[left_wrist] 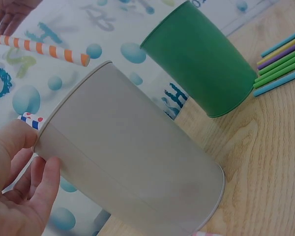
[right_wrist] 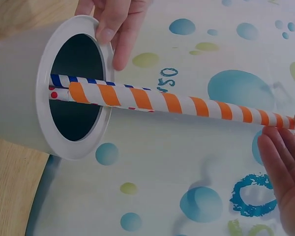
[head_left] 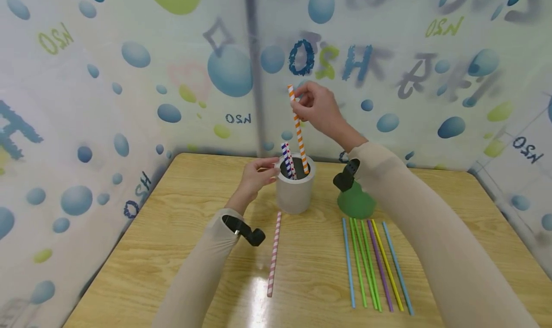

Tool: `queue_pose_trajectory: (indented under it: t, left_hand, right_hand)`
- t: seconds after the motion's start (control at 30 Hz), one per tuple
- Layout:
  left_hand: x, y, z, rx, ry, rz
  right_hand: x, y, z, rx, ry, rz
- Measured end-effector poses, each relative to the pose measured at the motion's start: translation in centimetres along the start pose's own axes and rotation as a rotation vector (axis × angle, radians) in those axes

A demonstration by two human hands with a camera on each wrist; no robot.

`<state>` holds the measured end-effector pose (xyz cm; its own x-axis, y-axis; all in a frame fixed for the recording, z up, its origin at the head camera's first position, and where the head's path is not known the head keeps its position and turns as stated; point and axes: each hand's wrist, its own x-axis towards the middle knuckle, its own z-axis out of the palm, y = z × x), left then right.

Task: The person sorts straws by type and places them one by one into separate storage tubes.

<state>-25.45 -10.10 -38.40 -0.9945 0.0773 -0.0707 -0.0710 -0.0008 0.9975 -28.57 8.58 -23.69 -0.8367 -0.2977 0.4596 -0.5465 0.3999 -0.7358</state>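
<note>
My right hand (head_left: 318,106) pinches an orange-and-white striped paper straw (head_left: 298,131) near its top. In the left wrist view the straw's lower end is just above the rim of a white cylindrical container (left_wrist: 123,142). My left hand (head_left: 255,180) grips that container's rim, thumb at the edge and fingers against the outer wall. Two paper straws stand inside: a blue-and-white striped straw (head_left: 286,160) and a white straw with red dots (head_left: 291,161). Their lower ends are hidden in the container. Both wrists wear black camera mounts.
A green container (head_left: 356,202) stands to the right, partly behind my right forearm. Several plain blue, green, purple and yellow straws (head_left: 370,265) lie side by side before it. One pink-and-white striped straw (head_left: 274,256) lies on the wooden table (head_left: 172,222). Printed curtains rise behind.
</note>
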Motion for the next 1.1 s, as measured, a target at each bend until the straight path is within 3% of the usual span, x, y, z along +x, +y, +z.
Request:
queue_pose_trajectory:
  t: [0.5,0.7,1.1]
  left_hand:
    - [0.1,-0.2,0.0,0.005,-0.008,0.015]
    - [0.1,-0.1,0.2,-0.029,-0.011,0.026]
    - [0.0,-0.1,0.1,-0.035,-0.004,0.012]
  right_hand:
    - [-0.5,2.5,1.5,-0.003,-0.104,0.087]
    - [-1.4,4.2,2.0,-0.057,-0.151,0.152]
    - [-3.1,6.9,3.5,-0.026,-0.209,0.126]
